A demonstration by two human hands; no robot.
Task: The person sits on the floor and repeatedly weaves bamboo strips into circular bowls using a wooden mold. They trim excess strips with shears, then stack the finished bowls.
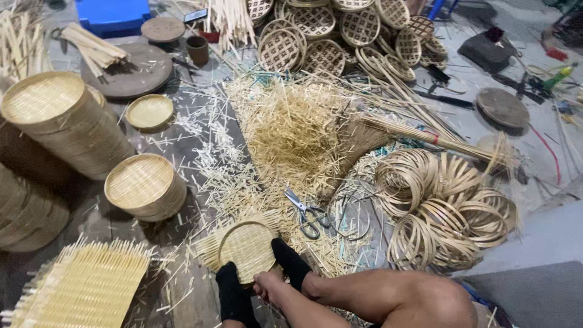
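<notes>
A round woven bamboo tray [246, 243] with untrimmed strip ends sticking out on its left and top lies on the floor just in front of me. Both my hands wear black coverings. My left hand [234, 297] grips the tray's near edge. My right hand [290, 262] holds its right edge. Grey-handled scissors [308, 215] lie on the floor just beyond the tray to the right, untouched.
A low stack of finished trays [146, 185] and taller stacks [61, 121] stand at left. A square woven mat [85, 285] lies at bottom left. Bamboo trimmings [291, 127], a broom [425, 136], bamboo rings [443, 206] and openwork discs [328, 30] fill the floor ahead.
</notes>
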